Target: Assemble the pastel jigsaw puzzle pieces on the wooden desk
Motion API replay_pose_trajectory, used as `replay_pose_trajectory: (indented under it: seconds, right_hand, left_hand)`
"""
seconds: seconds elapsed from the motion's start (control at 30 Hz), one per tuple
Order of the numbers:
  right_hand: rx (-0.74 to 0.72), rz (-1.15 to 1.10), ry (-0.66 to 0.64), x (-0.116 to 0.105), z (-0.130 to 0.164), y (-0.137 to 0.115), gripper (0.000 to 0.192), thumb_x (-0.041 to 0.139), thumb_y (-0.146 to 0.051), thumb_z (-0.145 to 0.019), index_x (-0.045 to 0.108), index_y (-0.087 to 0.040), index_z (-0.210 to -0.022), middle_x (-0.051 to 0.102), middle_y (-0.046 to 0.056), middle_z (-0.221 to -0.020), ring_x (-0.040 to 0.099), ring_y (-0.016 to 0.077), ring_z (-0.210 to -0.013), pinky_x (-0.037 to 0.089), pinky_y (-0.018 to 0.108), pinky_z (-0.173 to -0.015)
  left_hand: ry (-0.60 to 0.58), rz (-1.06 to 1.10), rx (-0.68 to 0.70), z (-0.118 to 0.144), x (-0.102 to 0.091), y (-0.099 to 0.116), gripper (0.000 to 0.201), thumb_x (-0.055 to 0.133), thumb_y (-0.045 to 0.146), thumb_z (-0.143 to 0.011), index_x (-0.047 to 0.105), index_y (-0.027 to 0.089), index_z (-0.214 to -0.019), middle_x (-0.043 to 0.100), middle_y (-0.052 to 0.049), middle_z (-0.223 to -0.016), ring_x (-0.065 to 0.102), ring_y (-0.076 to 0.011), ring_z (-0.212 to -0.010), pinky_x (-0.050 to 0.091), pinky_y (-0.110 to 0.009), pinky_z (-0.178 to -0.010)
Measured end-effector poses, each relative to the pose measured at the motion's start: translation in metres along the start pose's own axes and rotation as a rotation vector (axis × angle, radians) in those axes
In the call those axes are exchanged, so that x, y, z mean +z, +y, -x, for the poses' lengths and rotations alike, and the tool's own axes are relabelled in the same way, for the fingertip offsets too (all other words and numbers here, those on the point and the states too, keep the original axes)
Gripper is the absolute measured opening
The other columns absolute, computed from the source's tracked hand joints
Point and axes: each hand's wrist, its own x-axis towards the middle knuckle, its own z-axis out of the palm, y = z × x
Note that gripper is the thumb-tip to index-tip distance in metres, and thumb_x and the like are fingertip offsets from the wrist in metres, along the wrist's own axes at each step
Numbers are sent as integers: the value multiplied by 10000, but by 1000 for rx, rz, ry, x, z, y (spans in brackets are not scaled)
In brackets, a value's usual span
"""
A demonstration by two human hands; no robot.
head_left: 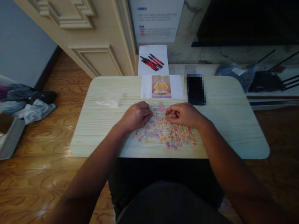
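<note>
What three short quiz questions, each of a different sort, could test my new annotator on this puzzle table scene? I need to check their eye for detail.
1. True or false: the reference picture lies beyond the loose puzzle pieces, toward the table's far edge.
2. Multiple choice: the dark phone lies (A) left of the reference picture, (B) right of it, (C) on the floor.
3. Fill in: the red and black ___ lie on white paper beyond the table.

Key: 1 true. 2 B. 3 pens. Both the left hand and the right hand rest on the pieces, fingers curled.
</note>
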Motion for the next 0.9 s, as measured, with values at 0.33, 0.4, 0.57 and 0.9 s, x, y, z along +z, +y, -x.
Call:
replay_pose_trajectory:
  seconds: [0.33, 0.4, 0.57, 0.9]
  right_hand:
    - [-3, -41, 22, 2, 0, -1, 156, 796, -314, -861, 821, -234, -993, 699, -34, -694, 616, 155, -651, 422, 315, -698]
    - [-5, -40, 22, 2, 0, 0, 161, 801, -312, -857, 822, -231, -994, 697, -32, -696, 615, 154, -650, 419, 316, -699]
    - [-22, -29, 27, 2, 0, 1, 164, 793, -326, -876, 821, -221, -999, 700, -25, -704, 617, 156, -650, 424, 320, -706]
    - [-31, -16, 40, 3, 0, 1, 147, 788, -320, -879, 818, -228, -989, 695, -31, -692, 603, 152, -635, 420, 320, -696]
  left_hand:
    - [-16, 7, -4, 0, -1, -2, 285, 608, 208, -1064, 831, 165, -892, 727, -94, -830, 668, -222, -816, 548, -349, -724]
    - [-20, 9, -7, 0, -2, -1, 282, 611, 205, -1061, 827, 161, -885, 724, -95, -829, 669, -223, -818, 549, -349, -726]
    - [-42, -1, -26, -1, -2, -1, 288, 608, 216, -1068, 833, 158, -898, 738, -103, -845, 682, -229, -835, 559, -356, -743]
    - [-41, 2, -33, 0, -2, -1, 277, 618, 219, -1065, 838, 157, -908, 741, -100, -855, 688, -229, -839, 562, -354, -745]
